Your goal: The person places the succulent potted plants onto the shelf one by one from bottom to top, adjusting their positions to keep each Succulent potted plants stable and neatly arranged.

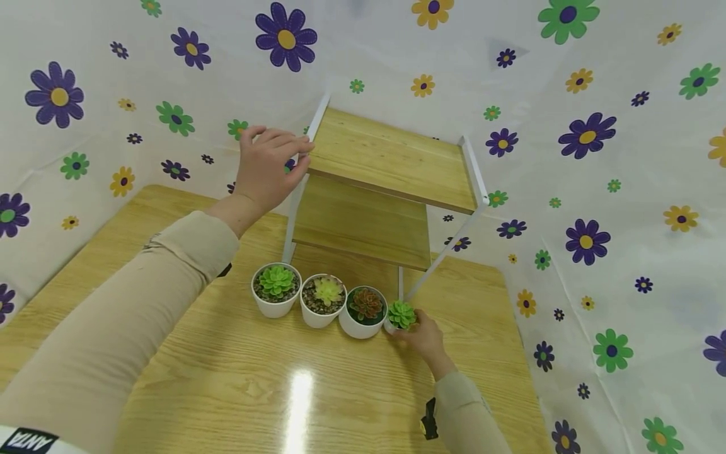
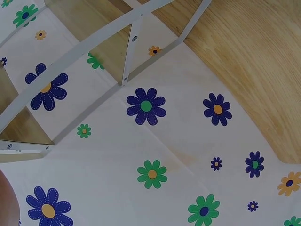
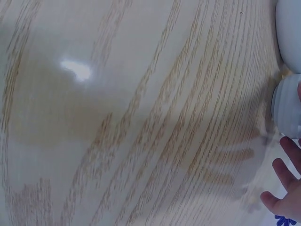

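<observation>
My left hand (image 1: 271,165) is at the upper left corner of a two-tier shelf rack (image 1: 391,161), its thumb and fingertips pinching the white frame. Only a sliver of that hand (image 2: 7,202) shows in the left wrist view. At the right end of a row of potted succulents, my right hand (image 1: 425,340) holds a small green succulent (image 1: 402,314) by its pale ribbed pot (image 3: 288,107), other fingers spread. Left of it stand a reddish-brown succulent (image 1: 365,304), a yellow-green succulent (image 1: 328,290) and a bright green succulent (image 1: 276,281), each in a white pot.
The rack has a wooden lower board (image 1: 363,221) and thin white legs (image 1: 442,257), and stands at the back of the wooden table (image 1: 227,378). Flower-patterned cloth (image 1: 624,189) hangs behind and at both sides. Light glares off the tabletop at the front.
</observation>
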Action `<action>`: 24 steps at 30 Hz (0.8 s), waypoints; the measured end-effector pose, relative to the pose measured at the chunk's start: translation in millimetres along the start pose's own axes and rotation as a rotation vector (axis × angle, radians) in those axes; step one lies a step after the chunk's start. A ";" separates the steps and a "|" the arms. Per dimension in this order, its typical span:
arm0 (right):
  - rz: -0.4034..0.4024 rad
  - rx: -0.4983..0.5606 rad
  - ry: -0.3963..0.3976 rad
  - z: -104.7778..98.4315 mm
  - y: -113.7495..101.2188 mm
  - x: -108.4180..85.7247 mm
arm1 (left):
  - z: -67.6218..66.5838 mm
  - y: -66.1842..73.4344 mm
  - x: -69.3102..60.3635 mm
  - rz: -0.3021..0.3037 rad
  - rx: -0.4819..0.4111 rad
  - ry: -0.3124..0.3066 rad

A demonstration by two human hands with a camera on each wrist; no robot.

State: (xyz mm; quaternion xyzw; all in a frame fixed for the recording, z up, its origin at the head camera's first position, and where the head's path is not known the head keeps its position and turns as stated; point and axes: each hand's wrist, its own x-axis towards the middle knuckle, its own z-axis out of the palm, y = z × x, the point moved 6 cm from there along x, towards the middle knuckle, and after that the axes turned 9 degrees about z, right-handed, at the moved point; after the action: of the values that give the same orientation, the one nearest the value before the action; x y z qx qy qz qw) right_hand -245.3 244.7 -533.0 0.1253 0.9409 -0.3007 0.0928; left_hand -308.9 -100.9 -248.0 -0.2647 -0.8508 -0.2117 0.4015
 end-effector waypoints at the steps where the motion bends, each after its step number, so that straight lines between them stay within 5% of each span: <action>1: 0.002 0.003 -0.002 0.6 0.1 0.2 | 0.0 0.0 -0.1 0.000 -0.002 0.002; 13: -0.011 -0.012 0.012 0.0 -0.6 -2.0 | -2.1 0.9 2.9 0.002 0.010 -0.025; 24: 0.004 -0.042 0.012 -2.1 -2.1 -4.5 | -9.6 7.3 20.5 0.066 0.054 -0.175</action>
State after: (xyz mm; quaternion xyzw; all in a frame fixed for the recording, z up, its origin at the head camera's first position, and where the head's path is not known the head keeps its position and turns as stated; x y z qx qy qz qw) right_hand -241.8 243.4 -529.0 0.1270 0.9473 -0.2798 0.0906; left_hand -309.9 -95.0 -225.0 -0.2994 -0.8788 -0.1514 0.3393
